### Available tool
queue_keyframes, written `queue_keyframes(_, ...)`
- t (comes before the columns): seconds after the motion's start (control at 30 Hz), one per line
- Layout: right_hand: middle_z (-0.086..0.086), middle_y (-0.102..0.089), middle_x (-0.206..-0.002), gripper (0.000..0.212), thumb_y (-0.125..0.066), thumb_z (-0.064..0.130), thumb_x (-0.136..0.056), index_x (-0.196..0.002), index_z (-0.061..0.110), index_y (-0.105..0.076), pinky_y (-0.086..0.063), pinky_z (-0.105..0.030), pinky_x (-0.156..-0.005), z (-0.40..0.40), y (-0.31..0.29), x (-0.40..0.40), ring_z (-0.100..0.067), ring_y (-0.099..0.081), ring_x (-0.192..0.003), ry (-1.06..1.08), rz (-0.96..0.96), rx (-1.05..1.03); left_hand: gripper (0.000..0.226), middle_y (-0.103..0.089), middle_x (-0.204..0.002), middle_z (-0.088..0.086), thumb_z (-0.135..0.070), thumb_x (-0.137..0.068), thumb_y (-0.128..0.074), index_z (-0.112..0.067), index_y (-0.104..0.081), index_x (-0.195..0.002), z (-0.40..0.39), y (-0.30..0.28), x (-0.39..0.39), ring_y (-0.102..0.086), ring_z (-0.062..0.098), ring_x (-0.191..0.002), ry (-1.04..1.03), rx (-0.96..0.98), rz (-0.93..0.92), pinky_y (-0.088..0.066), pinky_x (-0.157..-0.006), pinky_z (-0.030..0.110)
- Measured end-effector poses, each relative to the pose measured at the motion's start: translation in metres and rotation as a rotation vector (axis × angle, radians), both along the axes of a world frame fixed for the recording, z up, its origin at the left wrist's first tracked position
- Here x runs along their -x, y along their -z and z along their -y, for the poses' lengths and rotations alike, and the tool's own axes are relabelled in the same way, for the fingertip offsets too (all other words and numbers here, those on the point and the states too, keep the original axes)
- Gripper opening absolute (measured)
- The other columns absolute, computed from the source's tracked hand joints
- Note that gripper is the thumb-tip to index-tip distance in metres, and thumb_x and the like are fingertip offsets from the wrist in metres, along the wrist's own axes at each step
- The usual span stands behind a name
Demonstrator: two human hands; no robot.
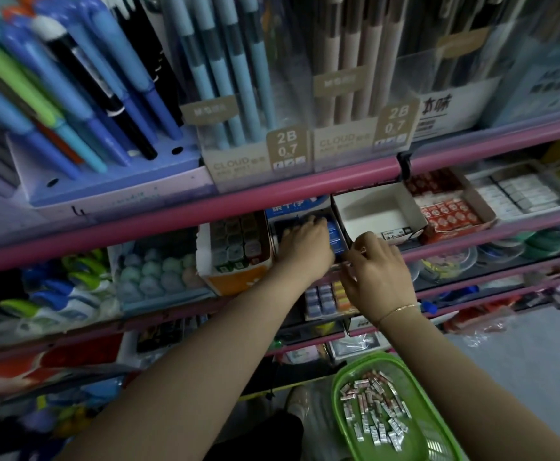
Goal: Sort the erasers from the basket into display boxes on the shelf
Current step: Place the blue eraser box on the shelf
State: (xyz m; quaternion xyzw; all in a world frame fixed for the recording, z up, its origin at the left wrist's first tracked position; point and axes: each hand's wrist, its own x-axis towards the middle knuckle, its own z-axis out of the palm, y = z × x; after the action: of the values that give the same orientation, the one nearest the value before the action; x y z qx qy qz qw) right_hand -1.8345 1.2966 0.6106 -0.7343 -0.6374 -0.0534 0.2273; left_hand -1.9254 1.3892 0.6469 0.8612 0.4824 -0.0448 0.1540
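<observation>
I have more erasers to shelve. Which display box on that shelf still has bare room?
The white box is bare inside, between the blue box where the left hand works and the packed red box. The dark-eraser box and the far right box are crowded.

Pink-railed shelves (pixel 185 207) crowd the view, tier above tier. Grey floor (pixel 524 367) shows at near right. The light is dim.

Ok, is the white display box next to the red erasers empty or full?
Empty. The white display box shows only its bare inner floor and walls; no erasers are visible inside it.
</observation>
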Motion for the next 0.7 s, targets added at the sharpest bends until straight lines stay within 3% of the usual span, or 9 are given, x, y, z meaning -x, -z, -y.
queue_keyframes(0.2,-0.015,-0.055,-0.077,0.011,-0.073,0.003,-0.057,-0.065,0.004,-0.065,-0.042,-0.038,-0.063,-0.004,-0.008,-0.010,-0.034,-0.055,-0.070,-0.113,0.089,0.064,0.045,-0.034,-0.144,0.011,-0.019,-0.093,-0.051,-0.010,-0.041,-0.137,-0.013,-0.001,-0.001,-0.043,0.035,-0.124,0.011,0.085,-0.023,-0.041,-0.098,0.043)
queue_keyframes(0.33,-0.014,-0.058,-0.084,0.020,-0.069,0.010,-0.062,-0.081,0.006,-0.068,-0.042,-0.039,-0.069,-0.020,-0.017,-0.011,-0.034,-0.056,-0.078,-0.144,0.157,0.046,0.042,-0.035,-0.142,0.011,-0.011,-0.092,-0.051,-0.012,-0.045,-0.133,-0.018,-0.009,0.000,-0.046,0.033,-0.122,0.073,0.137,-0.072,-0.045,-0.096,0.043)
queue_keyframes(0.4,-0.016,-0.061,-0.097,0.026,-0.066,0.015,-0.069,-0.093,0.005,-0.068,-0.042,-0.044,-0.082,-0.037,-0.019,-0.012,-0.036,-0.057,-0.093,-0.190,0.209,0.110,0.033,-0.040,-0.138,0.012,-0.012,-0.092,-0.049,-0.011,-0.051,-0.126,-0.017,-0.013,0.002,-0.051,0.034,-0.117,0.117,0.115,-0.118,-0.047,-0.092,0.043)
queue_keyframes(0.47,-0.013,-0.056,-0.124,0.040,-0.057,0.024,-0.080,-0.117,0.008,-0.060,-0.028,-0.046,-0.103,-0.053,-0.017,-0.013,-0.034,-0.046,-0.120,-0.247,0.273,0.231,0.033,-0.037,-0.141,0.011,-0.013,-0.095,-0.047,-0.009,-0.051,-0.127,-0.017,-0.015,0.006,-0.052,0.034,-0.117,0.114,0.077,-0.176,-0.047,-0.091,0.042)
queue_keyframes(0.53,-0.005,-0.044,-0.142,0.051,-0.049,0.031,-0.086,-0.134,0.013,-0.045,-0.011,-0.047,-0.113,-0.064,-0.011,-0.015,-0.027,-0.027,-0.137,-0.297,0.317,0.315,0.035,-0.033,-0.144,0.010,-0.014,-0.097,-0.046,-0.006,-0.047,-0.131,-0.017,-0.018,0.009,-0.049,0.033,-0.120,0.111,0.025,-0.270,-0.045,-0.092,0.044)
queue_keyframes(0.7,-0.002,-0.043,-0.144,0.055,-0.041,0.037,-0.086,-0.138,0.018,-0.039,0.006,-0.053,-0.113,-0.069,-0.005,-0.019,-0.022,-0.009,-0.145,-0.359,0.389,0.400,0.034,-0.045,-0.134,0.014,-0.021,-0.100,-0.044,-0.005,-0.047,-0.130,-0.015,-0.022,0.014,-0.051,0.032,-0.116,0.195,-0.076,-0.471,-0.047,-0.085,0.041)
